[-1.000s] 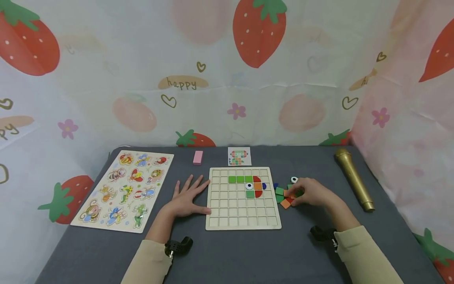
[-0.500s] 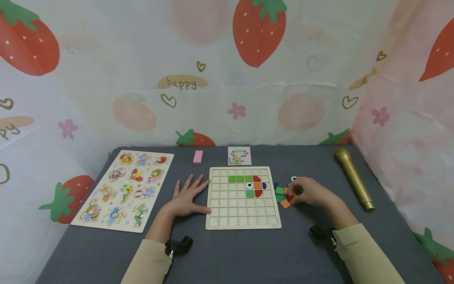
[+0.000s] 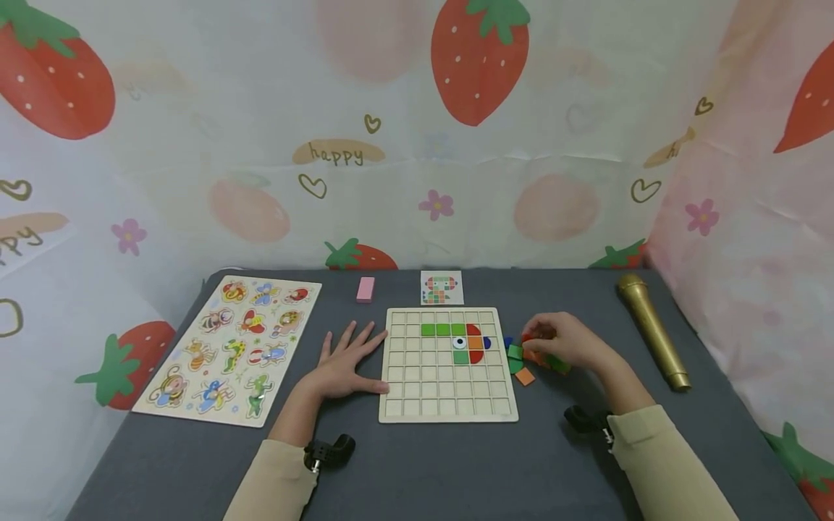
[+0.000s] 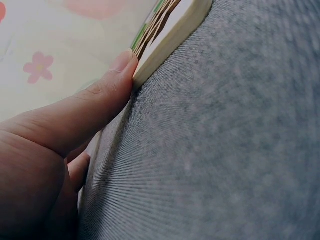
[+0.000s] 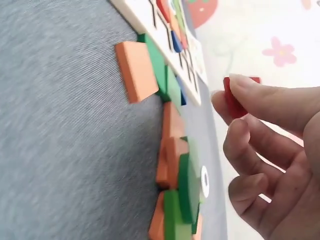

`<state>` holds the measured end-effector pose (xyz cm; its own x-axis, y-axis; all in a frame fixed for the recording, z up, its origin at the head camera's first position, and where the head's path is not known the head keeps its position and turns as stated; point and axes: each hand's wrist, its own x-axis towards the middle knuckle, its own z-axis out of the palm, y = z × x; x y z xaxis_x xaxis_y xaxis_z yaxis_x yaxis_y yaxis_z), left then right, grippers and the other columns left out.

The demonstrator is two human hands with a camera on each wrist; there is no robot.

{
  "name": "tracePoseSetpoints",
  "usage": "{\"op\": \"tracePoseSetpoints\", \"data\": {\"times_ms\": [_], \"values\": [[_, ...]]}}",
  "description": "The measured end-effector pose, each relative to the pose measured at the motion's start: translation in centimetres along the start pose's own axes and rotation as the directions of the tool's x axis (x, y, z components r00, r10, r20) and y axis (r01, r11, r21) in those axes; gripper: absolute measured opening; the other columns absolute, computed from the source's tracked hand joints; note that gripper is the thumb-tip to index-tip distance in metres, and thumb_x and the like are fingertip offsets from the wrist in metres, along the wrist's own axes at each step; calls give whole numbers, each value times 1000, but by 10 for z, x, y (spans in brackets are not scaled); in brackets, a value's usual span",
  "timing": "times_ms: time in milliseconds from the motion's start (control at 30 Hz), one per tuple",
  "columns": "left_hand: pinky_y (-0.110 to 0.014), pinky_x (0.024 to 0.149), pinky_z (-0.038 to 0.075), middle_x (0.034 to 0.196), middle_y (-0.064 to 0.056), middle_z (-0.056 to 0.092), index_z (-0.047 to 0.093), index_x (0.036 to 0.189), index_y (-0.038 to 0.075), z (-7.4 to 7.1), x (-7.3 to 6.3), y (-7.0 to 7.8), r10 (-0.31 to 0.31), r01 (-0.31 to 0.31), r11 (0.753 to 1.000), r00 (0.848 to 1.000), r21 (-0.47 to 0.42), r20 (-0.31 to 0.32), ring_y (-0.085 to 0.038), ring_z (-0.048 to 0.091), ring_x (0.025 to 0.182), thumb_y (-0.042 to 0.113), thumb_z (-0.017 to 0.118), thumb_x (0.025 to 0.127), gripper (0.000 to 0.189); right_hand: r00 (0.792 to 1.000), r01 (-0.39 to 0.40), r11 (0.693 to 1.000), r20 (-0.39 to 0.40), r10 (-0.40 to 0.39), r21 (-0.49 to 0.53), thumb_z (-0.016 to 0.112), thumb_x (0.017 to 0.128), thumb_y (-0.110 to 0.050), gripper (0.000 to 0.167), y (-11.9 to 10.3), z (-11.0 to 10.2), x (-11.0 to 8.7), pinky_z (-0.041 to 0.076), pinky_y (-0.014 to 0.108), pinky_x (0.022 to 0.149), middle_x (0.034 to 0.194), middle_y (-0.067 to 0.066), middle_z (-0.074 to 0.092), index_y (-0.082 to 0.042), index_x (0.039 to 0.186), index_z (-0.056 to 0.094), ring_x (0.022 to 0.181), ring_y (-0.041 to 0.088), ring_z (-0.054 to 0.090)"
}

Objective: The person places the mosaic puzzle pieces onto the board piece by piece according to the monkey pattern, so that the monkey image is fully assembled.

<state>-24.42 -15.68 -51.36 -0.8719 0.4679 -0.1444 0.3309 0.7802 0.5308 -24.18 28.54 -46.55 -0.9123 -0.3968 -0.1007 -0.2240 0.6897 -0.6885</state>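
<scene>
One red pc (image 5: pixel 234 106) pinched in R hand (image 3: pixel 565 339), narrow grip, near loose orange/green pcs (image 5: pixel 187 192), just R of grid board (image 3: pixel 430 408). Pc's exact shape hard to tell, part-hidden. L hand (image 3: pixel 340 369) grip wide, fingers spread on gray surface (image 3: pixel 449 470), thumb touching board's L edge. Eye tile (image 3: pixel 459 342) + green row (image 3: pixel 444 330) set in board's upper half.

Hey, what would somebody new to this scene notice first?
Probably the big red strawberries printed on the pale backdrop behind the table. Next, the grid board around the table's middle, with bright tiles in its far half. Then the right hand, right of the board, pinching a red piece near loose pieces.
</scene>
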Motion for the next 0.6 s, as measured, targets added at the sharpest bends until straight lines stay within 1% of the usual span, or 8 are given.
{"op": "tracePoseSetpoints", "data": {"times_ms": [67, 167, 267, 333, 433, 533, 600], "values": [[-68, 118, -13, 171, -6, 12, 27, 162, 28, 0, 0, 0, -2, 2, 1000, 1000, 0, 2, -38, -6, 157, 64, 79, 76, 106, 1000, 6, 1000, 2, -6, -11, 67, 99, -23, 22, -2, 0, 2, 53, 35, 72, 104, 4, 74, -9, 115, 74, 83, 20, 62], [-68, 118, -13, 171, -6, 12, 27, 162, 28, 0, 0, 0, -4, 4, 1000, 1000, 2, 2, -37, -6, 157, 64, 79, 76, 106, 1000, 18, 1000, 0, -18, -25, 62, 102, -25, 29, -8, 2, 9, 51, 34, 66, 109, 6, 73, -11, 125, 73, 78, 20, 59], [-68, 118, -14, 171, -6, 12, 27, 162, 28, 0, 0, -1, -2, 2, 1000, 1000, -1, 1, -38, -6, 157, 63, 79, 76, 106, 999, 16, 999, -31, -18, -40, 61, 103, -26, 32, -14, 5, 16, 51, 33, 68, 110, 6, 72, -10, 130, 69, 82, 19, 59], [-68, 118, -13, 171, -6, 12, 27, 162, 28, 0, 0, -1, 1, -1, 1000, 1000, -2, 1, -38, -6, 157, 64, 79, 77, 106, 998, 13, 999, -60, -15, -34, 63, 102, -25, 33, -19, 7, 20, 50, 35, 69, 106, 7, 70, -7, 129, 67, 82, 19, 59], [-68, 118, -14, 171, -6, 11, 27, 162, 28, 1, 0, -1, 1, -1, 1000, 1000, -3, 4, -38, -7, 157, 64, 79, 77, 106, 995, -7, 1000, -99, 5, -20, 67, 99, -26, 31, -26, 9, 26, 51, 35, 74, 101, 5, 68, -7, 123, 66, 86, 19, 61], [-68, 118, -14, 171, -5, 11, 27, 162, 29, 1, 0, -2, -1, 1, 1000, 1000, -1, 3, -37, -7, 157, 64, 78, 76, 106, 993, -26, 1000, -115, 26, 2, 70, 97, -28, 26, -31, 10, 32, 53, 36, 77, 99, 4, 67, -10, 116, 68, 88, 20, 62], [-68, 118, -14, 171, -5, 11, 27, 162, 29, 1, 0, -2, -3, 3, 1000, 1000, 1, 2, -37, -7, 157, 64, 78, 76, 106, 994, -20, 1000, -112, 20, 4, 70, 97, -29, 24, -33, 11, 36, 54, 37, 79, 99, 4, 68, -12, 114, 70, 90, 19, 63]]}}
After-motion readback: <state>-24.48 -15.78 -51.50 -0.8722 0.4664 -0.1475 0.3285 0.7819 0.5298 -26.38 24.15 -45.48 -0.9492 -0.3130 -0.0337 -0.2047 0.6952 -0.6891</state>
